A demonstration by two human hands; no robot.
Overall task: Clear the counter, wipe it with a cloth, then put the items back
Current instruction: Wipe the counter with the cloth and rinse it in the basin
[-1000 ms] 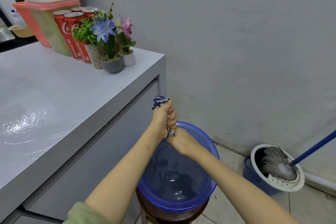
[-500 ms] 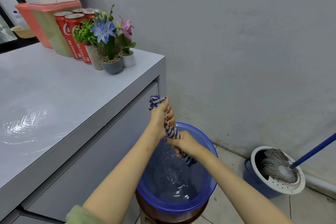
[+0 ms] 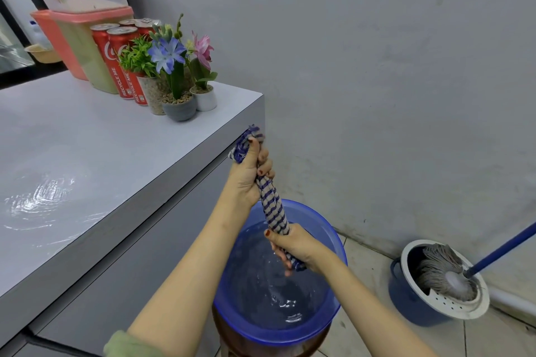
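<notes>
A blue-and-white striped cloth (image 3: 271, 203) is twisted into a rope over a blue basin (image 3: 336, 243) of water. My left hand (image 3: 249, 174) grips its upper end, beside the counter's corner. My right hand (image 3: 295, 246) grips its lower end, just above the water. The grey counter (image 3: 101, 153) on the left has a wet, shiny patch near its front. At its back corner stand red cans (image 3: 116, 61), small potted flowers (image 3: 174, 81) and a plastic container (image 3: 78, 26).
The basin rests on a brown stool (image 3: 261, 348) next to the counter's side. A blue mop bucket (image 3: 412, 298) with a grey mop (image 3: 443, 272) stands on the tiled floor at the right, its blue handle leaning toward the wall.
My hands have drawn apart along the cloth: the left one rose toward the counter corner, the right one stayed low. More of the twisted cloth now shows between them.
</notes>
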